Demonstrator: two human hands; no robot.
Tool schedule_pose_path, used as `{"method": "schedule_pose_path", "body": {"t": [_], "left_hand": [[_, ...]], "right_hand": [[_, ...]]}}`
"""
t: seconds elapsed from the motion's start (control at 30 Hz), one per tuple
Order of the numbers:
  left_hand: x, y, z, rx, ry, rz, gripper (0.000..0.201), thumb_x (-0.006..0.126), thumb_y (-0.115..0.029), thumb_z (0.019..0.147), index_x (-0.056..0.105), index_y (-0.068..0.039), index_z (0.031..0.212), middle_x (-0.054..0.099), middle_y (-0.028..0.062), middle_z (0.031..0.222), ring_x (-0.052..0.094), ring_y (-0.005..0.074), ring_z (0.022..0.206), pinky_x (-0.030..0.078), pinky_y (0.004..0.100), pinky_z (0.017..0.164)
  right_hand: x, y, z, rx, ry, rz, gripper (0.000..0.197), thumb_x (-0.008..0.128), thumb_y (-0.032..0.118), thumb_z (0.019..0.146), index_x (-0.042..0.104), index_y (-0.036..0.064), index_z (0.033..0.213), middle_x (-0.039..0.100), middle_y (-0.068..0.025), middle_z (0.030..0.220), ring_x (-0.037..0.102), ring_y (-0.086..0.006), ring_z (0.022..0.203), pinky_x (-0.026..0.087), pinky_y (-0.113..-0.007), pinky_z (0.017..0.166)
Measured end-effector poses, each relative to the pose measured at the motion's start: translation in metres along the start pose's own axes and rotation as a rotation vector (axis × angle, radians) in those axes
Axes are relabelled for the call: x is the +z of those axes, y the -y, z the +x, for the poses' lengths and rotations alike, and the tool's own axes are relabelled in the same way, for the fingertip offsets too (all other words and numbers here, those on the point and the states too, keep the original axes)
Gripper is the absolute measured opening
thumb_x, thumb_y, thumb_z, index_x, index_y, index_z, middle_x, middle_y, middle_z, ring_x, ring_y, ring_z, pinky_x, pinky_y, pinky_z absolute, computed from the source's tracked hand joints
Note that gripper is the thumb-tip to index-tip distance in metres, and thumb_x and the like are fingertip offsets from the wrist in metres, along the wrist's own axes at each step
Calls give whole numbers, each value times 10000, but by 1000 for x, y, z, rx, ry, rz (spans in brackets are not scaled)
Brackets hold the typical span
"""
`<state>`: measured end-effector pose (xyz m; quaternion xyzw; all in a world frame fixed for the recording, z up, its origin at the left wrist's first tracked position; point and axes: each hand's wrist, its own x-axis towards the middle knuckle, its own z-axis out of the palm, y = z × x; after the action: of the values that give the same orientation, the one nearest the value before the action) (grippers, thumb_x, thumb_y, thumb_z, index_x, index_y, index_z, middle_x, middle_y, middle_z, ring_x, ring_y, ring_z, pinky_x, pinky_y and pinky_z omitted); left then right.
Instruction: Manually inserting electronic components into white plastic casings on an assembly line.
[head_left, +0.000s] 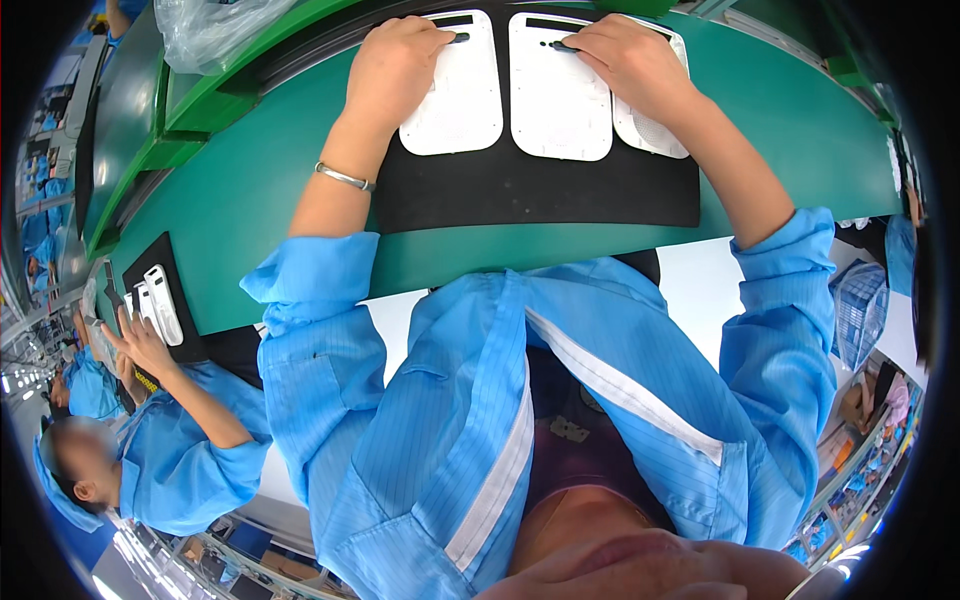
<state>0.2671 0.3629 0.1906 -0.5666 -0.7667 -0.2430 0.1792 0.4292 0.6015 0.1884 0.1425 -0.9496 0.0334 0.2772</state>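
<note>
Hands at work on white plastic shells lying on a black mat atop the green bench: our left hand pinches a small dark piece at the left shell, our right hand pinches another at the middle shell. We judge this the fitting step; next calls for pressing both pieces squarely home.

Three white plastic panels lie on a black mat — the mat itself sits on a green surface. The person's coat sleeves are light blue with fine pinstripes, and a silver bracelet circles the left wrist. Far left, a co-worker's coat is the same blue — beside another black mat with white parts.
</note>
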Motion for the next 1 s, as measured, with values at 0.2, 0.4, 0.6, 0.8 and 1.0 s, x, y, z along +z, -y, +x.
{"method": "schedule_pose_path", "body": {"t": [0.2, 0.4, 0.6, 0.8, 1.0], "left_hand": [[-2, 1, -2, 92, 4, 70, 159, 584, -46, 746, 693, -71, 860, 639, 54, 839, 585, 236, 791, 454, 352, 735], [-1, -14, -2, -4, -29, 23, 190, 560, -10, 744, 688, -49, 879, 641, 68, 852, 583, 253, 791, 458, 355, 753], [-9, -12, -7, 24, 15, 64, 208, 559, -8, 747, 689, -48, 905, 643, 78, 880, 579, 259, 804, 459, 350, 760], [-21, -18, -12, 20, 80, 165, 197, 578, -54, 774, 682, -68, 940, 642, 57, 942, 573, 242, 908, 420, 375, 831], [-22, -25, -24, -106, 65, 215, 450, 614, -352, 826, 571, -109, 1203, 442, 148, 1323, 349, 323, 1262, 257, 509, 1010]], "right_hand": [[-18, 10, 12, 22, 115, -34, 153, 617, 125, 746, 673, 55, 869, 658, -58, 817, 607, -197, 735, 492, -311, 671], [-8, 7, 12, -12, 55, 10, 159, 598, 126, 709, 673, 78, 841, 654, -49, 812, 596, -231, 770, 484, -339, 689], [-10, 12, 14, -10, -1, 56, 168, 607, 136, 685, 673, 84, 830, 656, -37, 804, 586, -218, 759, 478, -329, 667], [-11, 13, 14, -71, 188, -69, 237, 609, 157, 714, 653, 82, 934, 637, -80, 957, 569, -239, 875, 442, -337, 804], [-26, 33, 12, 191, 271, 0, 385, 564, 320, 849, 589, 49, 1121, 462, -193, 1278, 351, -359, 1250, 298, -501, 1018]]}}
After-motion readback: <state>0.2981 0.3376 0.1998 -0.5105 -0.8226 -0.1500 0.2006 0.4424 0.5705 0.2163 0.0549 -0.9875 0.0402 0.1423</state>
